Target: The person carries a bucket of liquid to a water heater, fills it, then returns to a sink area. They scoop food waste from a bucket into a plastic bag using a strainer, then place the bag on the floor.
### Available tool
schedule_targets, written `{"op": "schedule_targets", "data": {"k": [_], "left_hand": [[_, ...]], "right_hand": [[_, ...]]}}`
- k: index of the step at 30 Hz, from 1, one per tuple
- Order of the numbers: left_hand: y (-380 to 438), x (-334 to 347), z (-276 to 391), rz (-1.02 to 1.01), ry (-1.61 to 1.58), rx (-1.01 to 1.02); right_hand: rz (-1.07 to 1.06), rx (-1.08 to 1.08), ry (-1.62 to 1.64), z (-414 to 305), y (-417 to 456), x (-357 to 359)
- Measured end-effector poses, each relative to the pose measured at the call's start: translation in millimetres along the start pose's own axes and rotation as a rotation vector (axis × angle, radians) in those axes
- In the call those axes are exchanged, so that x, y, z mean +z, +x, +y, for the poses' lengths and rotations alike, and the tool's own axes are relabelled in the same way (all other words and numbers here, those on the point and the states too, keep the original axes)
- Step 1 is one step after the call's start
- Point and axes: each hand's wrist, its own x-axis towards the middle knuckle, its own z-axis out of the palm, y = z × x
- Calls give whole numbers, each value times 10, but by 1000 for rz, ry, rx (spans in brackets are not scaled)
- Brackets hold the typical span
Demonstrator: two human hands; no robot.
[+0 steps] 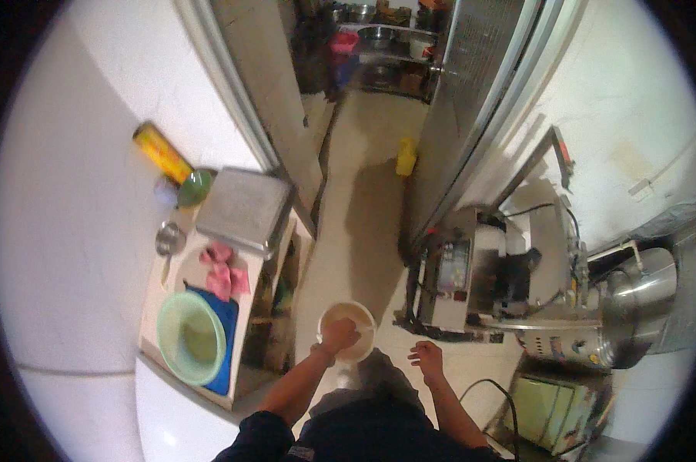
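Observation:
My left hand [341, 336] is in a fist over the mouth of a pale plastic bucket [364, 352], in line with the lugs on its rim. It appears to grip the bucket's handle, though the fingers hide most of that. What the bucket holds is hard to make out. Off to the right, my right hand [429, 361] hangs in the air with its fingers apart and loosely bent, holding nothing. My legs are just below the bucket.
On the left counter [177, 268] are a light green basin [166, 332], a blue board [224, 358], a pink cloth [224, 274], a metal ladle [170, 238] and a steel box [244, 208]. Machinery [449, 283] stands right. Ahead, a doorway has an open door [469, 86] and a yellow object [406, 157].

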Motion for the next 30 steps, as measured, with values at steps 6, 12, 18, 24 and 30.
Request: {"op": "schedule_targets", "data": {"k": [6,12,18,24,30], "left_hand": [[1353,-1194,-368,-120,-193,-94],[3285,-1675,-975,-139,548,372],[5176,-1753,-1685,95,-895,371],[7263,-3054,-1554,33,-282,524],[9214,-4227,-1698,0,-49,591]], "right_hand": [[-135,-80,75,-1171,1195,1091],[-230,-62,332,-2246,2470,1353],[-69,-195,208,-3102,3848,1319],[-215,-50,766,-3451,5061,1013],[255,-212,329,-5048,6052,1877]]}}
